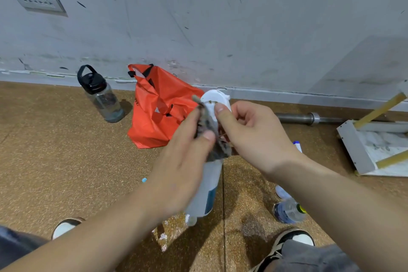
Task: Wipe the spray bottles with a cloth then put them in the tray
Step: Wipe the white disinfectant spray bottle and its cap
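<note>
A spray bottle [206,192] with a white trigger head and a blue label hangs upright in mid-air at the centre. My left hand [183,161] presses a grey, dirty cloth [207,130] against the bottle's neck and head. My right hand [249,132] grips the white spray head, its thumb on top. On the floor to the right, partly behind my right forearm, lie two more bottles: one with a white and blue top [297,146] and a clear one with a yellow cap [289,212]. The white tray [351,141] with yellow bars lies tilted at the right edge.
A red plastic bag [154,108] sits on the brown floor by the grey wall, with a dark water bottle [101,95] to its left. A steel barbell bar [309,118] lies along the wall at the right. My shoes [66,226] show at the bottom.
</note>
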Tool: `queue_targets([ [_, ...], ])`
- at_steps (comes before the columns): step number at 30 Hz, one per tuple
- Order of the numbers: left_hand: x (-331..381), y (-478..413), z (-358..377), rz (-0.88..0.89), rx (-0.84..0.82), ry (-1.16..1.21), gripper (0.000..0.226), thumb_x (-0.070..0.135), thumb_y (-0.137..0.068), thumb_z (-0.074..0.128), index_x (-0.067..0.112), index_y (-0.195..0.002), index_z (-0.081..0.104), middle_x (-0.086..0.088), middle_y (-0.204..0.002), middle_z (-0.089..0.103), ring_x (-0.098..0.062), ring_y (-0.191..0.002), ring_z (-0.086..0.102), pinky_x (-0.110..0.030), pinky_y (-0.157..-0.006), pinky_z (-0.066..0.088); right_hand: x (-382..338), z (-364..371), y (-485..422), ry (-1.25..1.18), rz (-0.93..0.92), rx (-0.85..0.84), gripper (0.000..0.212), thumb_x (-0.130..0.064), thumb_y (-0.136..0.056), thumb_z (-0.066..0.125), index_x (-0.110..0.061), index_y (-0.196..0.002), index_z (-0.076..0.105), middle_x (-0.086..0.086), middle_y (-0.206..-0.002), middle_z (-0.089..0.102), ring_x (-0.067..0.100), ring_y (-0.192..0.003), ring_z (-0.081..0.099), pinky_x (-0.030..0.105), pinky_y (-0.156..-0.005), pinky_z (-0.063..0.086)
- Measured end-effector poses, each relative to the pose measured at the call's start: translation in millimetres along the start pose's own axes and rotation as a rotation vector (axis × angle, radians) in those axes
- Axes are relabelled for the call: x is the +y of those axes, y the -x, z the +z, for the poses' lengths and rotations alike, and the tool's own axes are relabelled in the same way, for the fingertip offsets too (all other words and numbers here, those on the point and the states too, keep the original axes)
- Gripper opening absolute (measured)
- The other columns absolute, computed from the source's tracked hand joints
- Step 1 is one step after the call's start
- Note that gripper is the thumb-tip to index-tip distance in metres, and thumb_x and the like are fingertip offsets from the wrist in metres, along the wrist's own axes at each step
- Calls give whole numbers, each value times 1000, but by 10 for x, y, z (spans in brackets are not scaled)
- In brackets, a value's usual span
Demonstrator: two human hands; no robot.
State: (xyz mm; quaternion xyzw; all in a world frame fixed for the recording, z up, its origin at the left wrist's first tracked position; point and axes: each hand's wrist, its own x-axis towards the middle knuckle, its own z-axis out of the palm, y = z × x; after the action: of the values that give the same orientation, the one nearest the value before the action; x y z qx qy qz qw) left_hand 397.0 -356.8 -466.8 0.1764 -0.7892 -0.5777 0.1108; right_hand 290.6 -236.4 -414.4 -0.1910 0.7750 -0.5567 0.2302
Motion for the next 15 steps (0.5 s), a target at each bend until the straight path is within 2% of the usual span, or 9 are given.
queue_targets([
  [1, 116, 78, 92, 35, -28, -176, 50, 44, -105, 43, 49, -152, 25, 41, -154, 25, 23, -141, 22, -6, -115, 18, 10, 1, 1, 55, -29, 19, 54, -32, -107, 54, -7, -62, 36, -8, -42, 27, 6, -54, 29, 26, -53, 38],
  [2, 219, 180, 153, 88, -19, -302, 62, 44, -105, 44, 46, -157, 11, 44, -152, 19, 27, -141, 13, -3, -115, 13, 14, -12, 18, 123, -64, 28, 53, -37, -104, 58, -11, -63, 39, -7, -47, 30, 8, -51, 28, 28, -51, 31],
  [3, 174, 252, 154, 162, 0, -372, 66, 43, -104, 45, 38, -161, 11, 36, -155, 25, 19, -145, 18, -9, -118, 18, 45, -37, 34, 168, -82, 19, 52, -41, -101, 61, -12, -64, 41, -5, -51, 34, 10, -50, 29, 29, -51, 29],
  [4, 93, 269, 166, 246, 35, -425, 65, 43, -103, 48, 31, -161, 20, 22, -154, 37, 5, -146, 33, -22, -119, 30, 60, -51, 54, 194, -85, 21, 51, -43, -100, 61, -11, -65, 42, -5, -52, 36, 11, -49, 31, 29, -51, 29],
  [6, 1, 165, 114, 205, 84, -348, 58, 45, -100, 55, 23, -150, 39, 7, -134, 57, -14, -125, 56, -43, -104, 48, 79, -64, 78, 219, -87, 11, 50, -44, -101, 59, -15, -64, 42, -10, -45, 39, 7, -45, 33, 23, -49, 29],
  [8, -38, 57, 61, 144, 80, -184, 46, 40, -98, 60, 25, -140, 48, 5, -116, 63, -17, -105, 62, -47, -92, 53, 53, -50, 110, 233, -107, 3, 50, -44, -101, 58, -16, -63, 42, -12, -40, 40, 7, -43, 35, 19, -46, 28],
  [11, -89, 82, 17, 183, 43, -92, 31, 29, -106, 55, 25, -137, 54, 8, -113, 69, -12, -104, 66, -34, -92, 53, 60, -39, 90, 172, -117, -11, 55, -49, -99, 59, -5, -68, 47, 7, -50, 47, 17, -48, 39, 30, -51, 38],
  [13, -92, 75, -15, 90, 58, 15, 27, 31, -109, 46, 28, -133, 57, 15, -119, 72, -4, -113, 66, -26, -97, 50, 83, -37, 59, 125, -94, 7, 64, -61, -91, 59, 2, -77, 53, 29, -73, 59, 43, -63, 53, 51, -63, 57],
  [15, -68, 60, -33, -60, 81, 153, 22, 31, -111, 43, 36, -121, 61, 35, -111, 70, 16, -110, 60, -11, -94, 44, 76, -19, 59, 99, -70, 17, 70, -69, -83, 57, 2, -83, 53, 33, -85, 62, 49, -78, 62, 65, -73, 56],
])
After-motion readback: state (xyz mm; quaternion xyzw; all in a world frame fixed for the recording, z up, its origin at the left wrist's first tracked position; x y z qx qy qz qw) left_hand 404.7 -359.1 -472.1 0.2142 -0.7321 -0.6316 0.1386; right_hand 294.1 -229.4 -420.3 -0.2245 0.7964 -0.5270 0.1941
